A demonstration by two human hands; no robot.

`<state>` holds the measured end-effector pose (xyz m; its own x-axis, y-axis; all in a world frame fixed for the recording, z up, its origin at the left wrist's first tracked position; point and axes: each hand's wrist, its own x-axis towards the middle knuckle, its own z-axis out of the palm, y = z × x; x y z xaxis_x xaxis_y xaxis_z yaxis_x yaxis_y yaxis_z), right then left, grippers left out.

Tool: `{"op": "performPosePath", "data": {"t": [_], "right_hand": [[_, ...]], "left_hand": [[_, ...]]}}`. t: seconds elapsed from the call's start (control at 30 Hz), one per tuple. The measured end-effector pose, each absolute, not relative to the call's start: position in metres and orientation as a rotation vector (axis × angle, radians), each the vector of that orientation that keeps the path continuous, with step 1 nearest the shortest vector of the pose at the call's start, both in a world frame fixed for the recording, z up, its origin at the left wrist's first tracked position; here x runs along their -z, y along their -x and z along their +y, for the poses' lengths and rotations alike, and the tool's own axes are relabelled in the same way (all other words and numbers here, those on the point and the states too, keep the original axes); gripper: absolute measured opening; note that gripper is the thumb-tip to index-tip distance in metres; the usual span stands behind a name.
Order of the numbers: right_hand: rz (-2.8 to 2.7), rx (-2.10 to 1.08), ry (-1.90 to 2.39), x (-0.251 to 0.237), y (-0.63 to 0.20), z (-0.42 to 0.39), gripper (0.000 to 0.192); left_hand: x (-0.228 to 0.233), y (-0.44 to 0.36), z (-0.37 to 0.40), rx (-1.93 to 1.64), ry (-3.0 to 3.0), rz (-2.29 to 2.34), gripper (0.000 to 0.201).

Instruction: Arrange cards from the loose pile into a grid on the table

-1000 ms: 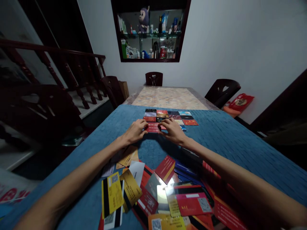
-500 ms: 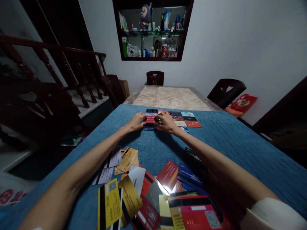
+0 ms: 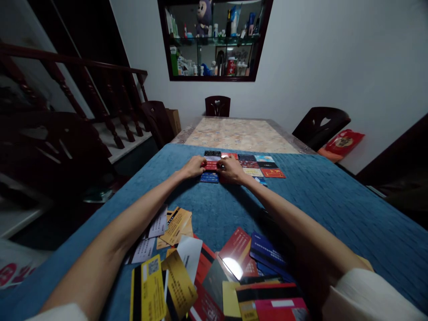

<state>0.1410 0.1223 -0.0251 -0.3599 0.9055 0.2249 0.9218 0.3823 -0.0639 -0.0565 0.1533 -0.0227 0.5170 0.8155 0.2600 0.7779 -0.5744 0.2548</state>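
Both arms reach out to a block of cards laid in rows on the blue cloth. A red card (image 3: 211, 166) with pale print lies between my hands, in the leftmost column. My left hand (image 3: 195, 166) has its fingers closed at the card's left end. At the right end, my right hand (image 3: 231, 169) is curled with thumb and fingertips on it, hiding the cards beneath. Above the red card are a pale card (image 3: 211, 158) and a black card (image 3: 212, 153); below it is a blue card (image 3: 209, 178).
Nearer me lies a loose pile of cards, with a yellow card (image 3: 148, 290), a dark blue card (image 3: 269, 250) and a red card (image 3: 236, 245) among them. The blue cloth (image 3: 200, 203) covers the near table. Chairs (image 3: 319, 127) stand around, and a stair railing (image 3: 100, 111) runs left.
The red card has settled flatter into the left column, and the blue card below it shows more. Both hands stay at its ends. The view has shifted slightly.
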Motion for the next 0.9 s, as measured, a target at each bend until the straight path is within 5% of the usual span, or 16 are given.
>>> {"op": "performPosePath", "data": {"t": [0.9], "right_hand": [[-2.471,0.093,1.728,0.0232,-0.1369,0.1226,0.034]], "left_hand": [[0.0275,0.0543,0.1591,-0.443,-2.711,1.414,0.026]]}}
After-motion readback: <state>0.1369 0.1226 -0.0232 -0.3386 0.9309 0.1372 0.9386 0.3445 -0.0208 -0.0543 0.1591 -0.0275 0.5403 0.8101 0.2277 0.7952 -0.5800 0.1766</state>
